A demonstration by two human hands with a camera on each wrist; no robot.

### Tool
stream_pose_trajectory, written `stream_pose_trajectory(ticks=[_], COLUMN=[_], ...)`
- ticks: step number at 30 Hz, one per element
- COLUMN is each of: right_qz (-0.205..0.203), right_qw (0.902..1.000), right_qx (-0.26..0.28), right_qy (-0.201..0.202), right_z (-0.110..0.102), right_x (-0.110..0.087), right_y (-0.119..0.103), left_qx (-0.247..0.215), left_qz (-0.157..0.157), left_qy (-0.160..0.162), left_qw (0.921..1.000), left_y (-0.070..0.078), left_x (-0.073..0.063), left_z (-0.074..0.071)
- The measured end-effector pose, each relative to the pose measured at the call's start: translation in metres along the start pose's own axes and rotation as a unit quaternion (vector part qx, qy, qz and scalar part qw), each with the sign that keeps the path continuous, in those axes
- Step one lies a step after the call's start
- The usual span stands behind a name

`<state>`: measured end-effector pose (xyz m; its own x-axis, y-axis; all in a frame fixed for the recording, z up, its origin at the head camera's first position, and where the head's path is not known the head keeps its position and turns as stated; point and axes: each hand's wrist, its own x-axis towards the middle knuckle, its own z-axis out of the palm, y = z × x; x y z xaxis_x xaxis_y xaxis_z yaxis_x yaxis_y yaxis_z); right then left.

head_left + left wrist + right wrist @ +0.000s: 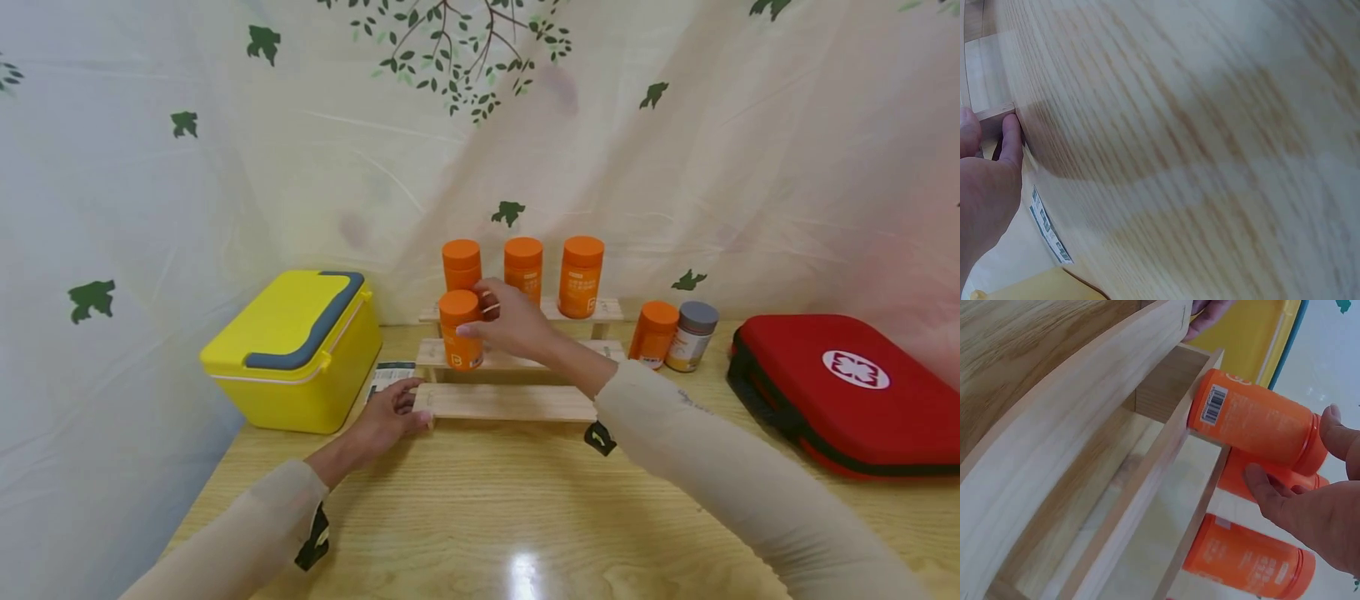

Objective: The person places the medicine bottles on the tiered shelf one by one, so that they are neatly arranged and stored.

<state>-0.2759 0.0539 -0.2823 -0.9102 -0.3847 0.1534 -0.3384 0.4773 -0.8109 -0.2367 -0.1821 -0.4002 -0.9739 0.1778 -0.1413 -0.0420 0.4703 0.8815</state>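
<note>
A stepped wooden rack (517, 403) stands on the table. My left hand (387, 417) pinches the left end of its lowest step, thumb and finger on the board in the left wrist view. An orange bottle (461, 330) stands upright on the left of the middle step. My right hand (517, 321) is at its right side, fingers near the lid and thumb tip overlapping the body. In the right wrist view this hand is spread loosely beside the bottle (1257, 419). Three orange bottles stand on the top step: left (461, 265), middle (523, 271) and right (581, 279).
Left of the rack sits a yellow box (292, 367) with a blue-grey handle, and a printed card (390, 372) lies beside it. To the right stand another orange bottle (654, 335) and a grey-lidded bottle (691, 337). A red case (855, 400) lies farther right. Patterned cloth hangs behind.
</note>
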Motion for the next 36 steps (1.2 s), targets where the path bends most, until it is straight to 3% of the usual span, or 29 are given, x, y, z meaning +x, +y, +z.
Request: stream_pose_trajectory(ticks=[6,17,27,36], right_qz=[-0.022,-0.023,0.055,0.104], right_qw=[0.9996,0.9975,0.9887,0.9776], right_qx=[-0.019,-0.067,-0.128,-0.158], right_qy=[-0.004,0.008,0.054,0.091], right_z=[-0.028,-0.088,-0.138,-0.173], right_x=[-0.026,-0.102,-0.156,-0.165], right_y=[0.012,0.056,0.087,0.108], left_qx=[-0.001,-0.004,-0.002,-0.005], left_qz=[0.001,-0.003,0.000,0.005], left_qy=[0.005,0.012,0.011,0.008], left_qw=[1.0000,0.9999,0.9999,0.9999], left_y=[-0.002,-0.002,-0.002,-0.003], left_x=[0.001,0.002,0.001,0.002], left_z=[0.001,0.003,0.003,0.002])
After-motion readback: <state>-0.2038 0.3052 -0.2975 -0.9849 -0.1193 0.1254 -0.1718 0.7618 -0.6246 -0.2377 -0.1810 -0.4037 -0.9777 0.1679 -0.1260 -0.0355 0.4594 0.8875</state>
